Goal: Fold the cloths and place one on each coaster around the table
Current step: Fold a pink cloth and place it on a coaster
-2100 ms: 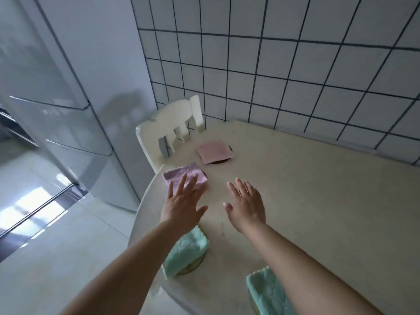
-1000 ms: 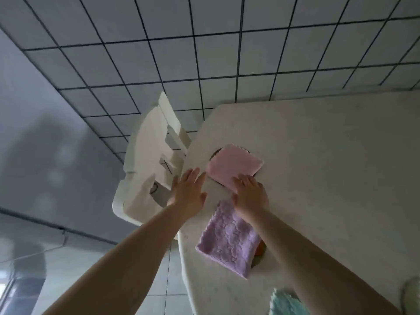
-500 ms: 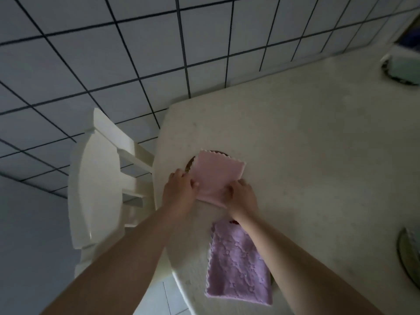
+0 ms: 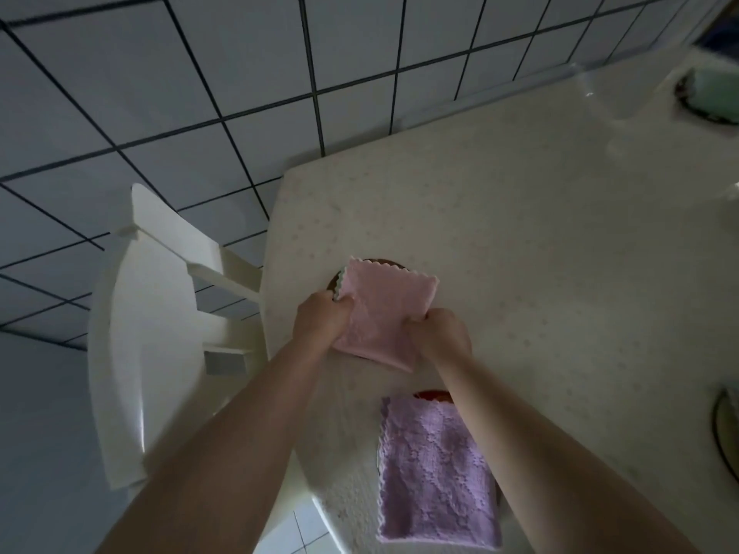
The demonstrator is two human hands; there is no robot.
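Observation:
A folded pink cloth (image 4: 386, 309) lies over a dark round coaster (image 4: 379, 261) near the table's left edge. My left hand (image 4: 322, 319) grips the cloth's left side and my right hand (image 4: 442, 333) grips its right side. Nearer to me, a folded purple cloth (image 4: 434, 473) rests on a reddish coaster (image 4: 434, 395), mostly hidden under it. A green cloth (image 4: 716, 88) sits on a coaster at the far right corner.
The cream table (image 4: 540, 233) meets a tiled wall (image 4: 240, 74) at the back. A white chair (image 4: 148, 325) stands pushed against the table's left edge. Another coaster rim (image 4: 724, 433) shows at the right border.
My view and both hands moved from the purple cloth to the pink one. The hands then closed on the pink cloth's two sides and shifted it slightly on its coaster.

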